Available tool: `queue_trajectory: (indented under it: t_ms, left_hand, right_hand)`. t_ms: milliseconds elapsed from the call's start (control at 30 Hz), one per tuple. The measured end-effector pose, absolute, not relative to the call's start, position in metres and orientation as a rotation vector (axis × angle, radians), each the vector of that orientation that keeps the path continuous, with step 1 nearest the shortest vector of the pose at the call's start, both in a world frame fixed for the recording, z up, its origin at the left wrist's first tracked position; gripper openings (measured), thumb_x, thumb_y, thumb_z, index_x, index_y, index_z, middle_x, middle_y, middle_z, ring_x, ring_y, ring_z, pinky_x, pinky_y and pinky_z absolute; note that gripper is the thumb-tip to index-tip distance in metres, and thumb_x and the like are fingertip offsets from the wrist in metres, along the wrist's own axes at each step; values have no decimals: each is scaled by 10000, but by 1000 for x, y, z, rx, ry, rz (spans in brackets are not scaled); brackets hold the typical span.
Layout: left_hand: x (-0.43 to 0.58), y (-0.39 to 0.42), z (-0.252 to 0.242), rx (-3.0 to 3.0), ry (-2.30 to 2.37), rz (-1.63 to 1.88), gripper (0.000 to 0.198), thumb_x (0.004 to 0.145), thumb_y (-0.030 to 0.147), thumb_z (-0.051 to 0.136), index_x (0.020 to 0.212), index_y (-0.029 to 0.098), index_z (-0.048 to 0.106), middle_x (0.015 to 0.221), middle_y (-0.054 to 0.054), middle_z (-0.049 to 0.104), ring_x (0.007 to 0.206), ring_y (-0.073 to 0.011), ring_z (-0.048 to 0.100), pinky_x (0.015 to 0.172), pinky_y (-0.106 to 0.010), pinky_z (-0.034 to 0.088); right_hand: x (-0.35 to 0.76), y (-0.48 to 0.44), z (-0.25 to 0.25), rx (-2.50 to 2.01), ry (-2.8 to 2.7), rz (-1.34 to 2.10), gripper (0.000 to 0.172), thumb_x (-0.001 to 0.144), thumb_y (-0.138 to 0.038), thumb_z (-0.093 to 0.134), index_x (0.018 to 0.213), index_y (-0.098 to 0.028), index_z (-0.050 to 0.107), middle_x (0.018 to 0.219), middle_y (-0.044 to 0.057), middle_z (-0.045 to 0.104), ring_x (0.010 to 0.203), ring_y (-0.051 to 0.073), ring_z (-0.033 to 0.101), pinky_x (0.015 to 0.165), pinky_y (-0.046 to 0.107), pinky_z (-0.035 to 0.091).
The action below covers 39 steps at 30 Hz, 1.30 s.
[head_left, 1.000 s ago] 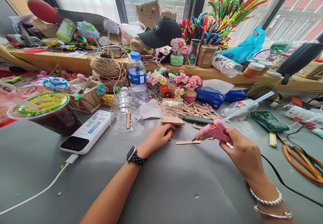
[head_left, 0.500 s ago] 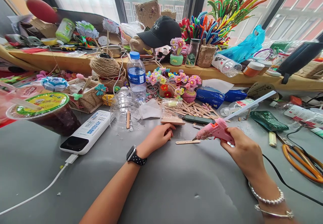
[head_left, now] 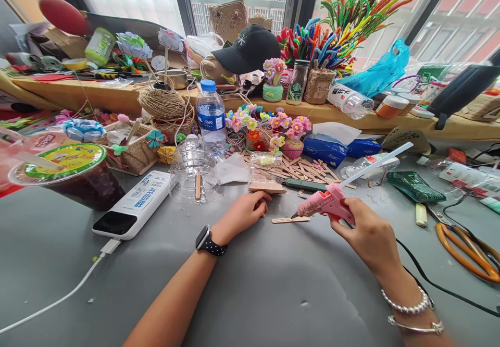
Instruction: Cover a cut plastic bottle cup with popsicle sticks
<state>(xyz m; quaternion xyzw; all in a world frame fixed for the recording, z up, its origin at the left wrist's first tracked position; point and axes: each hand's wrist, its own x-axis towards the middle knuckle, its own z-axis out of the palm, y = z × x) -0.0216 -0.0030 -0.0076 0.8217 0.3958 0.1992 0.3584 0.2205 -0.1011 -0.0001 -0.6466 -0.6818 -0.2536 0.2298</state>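
Note:
My right hand [head_left: 367,235] is wrapped around the handle of a pink glue gun [head_left: 326,201]. A long translucent glue stick [head_left: 377,164] pokes out of its back end. The nozzle is at the top of a craft stick [head_left: 285,221] lying flat on the grey table, with glue along its face. Just left of that stick, my left hand [head_left: 246,211] rests on the table, loosely curled with fingers somewhat apart and nothing visible in it. Beyond its fingertips lies a flat wooden piece [head_left: 267,186] with clear plastic packaging.
A pile of loose craft sticks [head_left: 308,169] and a dark green tool [head_left: 304,184] lie behind the hands. Orange-handled scissors [head_left: 464,253] and the gun's black cord [head_left: 433,279] are at right. A drink cup [head_left: 78,180], white power bank [head_left: 133,206] and cut plastic bottle [head_left: 191,170] stand left.
My right hand has moved left with the glue gun, and the nozzle has shifted from the craft stick's right end toward its middle. My left hand has stayed in place.

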Motion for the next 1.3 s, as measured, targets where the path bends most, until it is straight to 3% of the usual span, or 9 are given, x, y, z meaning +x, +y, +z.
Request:
queue_trajectory:
  t_ms: [1300]
  left_hand:
    - [-21,-2,-8,2138,1025,514,254,783,204,352,944,153,543,717,-30,624,615,-123,583,602,-228,449]
  right_hand:
    - [219,-103,2,-1832,-1886,-621,82,699,-190,455,780,-193,464,642,-8,546,502,121,494,434,213,301]
